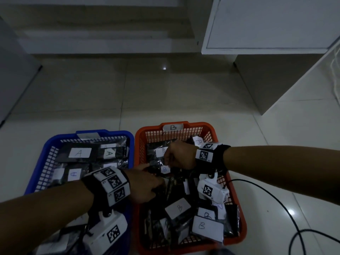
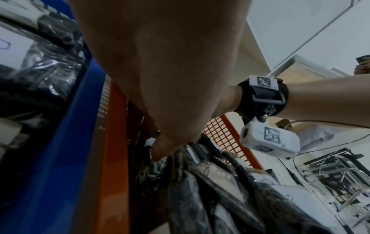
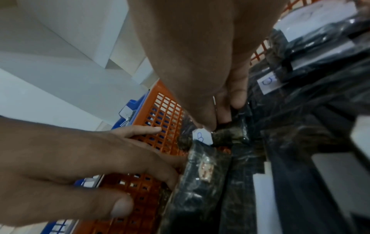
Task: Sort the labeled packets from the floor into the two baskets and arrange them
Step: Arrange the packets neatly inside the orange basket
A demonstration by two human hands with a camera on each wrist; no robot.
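Observation:
The blue basket point(image 1: 46, 153) on the left holds black packets labeled A point(image 1: 80, 152) lying flat. To its right, the orange basket point(image 1: 198, 124), tagged B, holds several black packets labeled B point(image 1: 207, 227) in a loose heap. My right hand point(image 1: 176, 155) is inside the orange basket, and its fingertips point(image 3: 218, 121) pinch the edge of a dark packet with a small B label point(image 3: 202, 136). My left hand point(image 1: 154, 179) reaches over the orange basket's left wall, its fingers point(image 3: 140, 158) straight and touching a standing packet point(image 3: 200, 174).
A black cable point(image 1: 276, 199) loops over the tiled floor right of the orange basket. A white cabinet point(image 1: 266, 24) stands at the back right. More wrapped packets point(image 1: 55, 243) lie on the floor at the lower left, beneath my left forearm.

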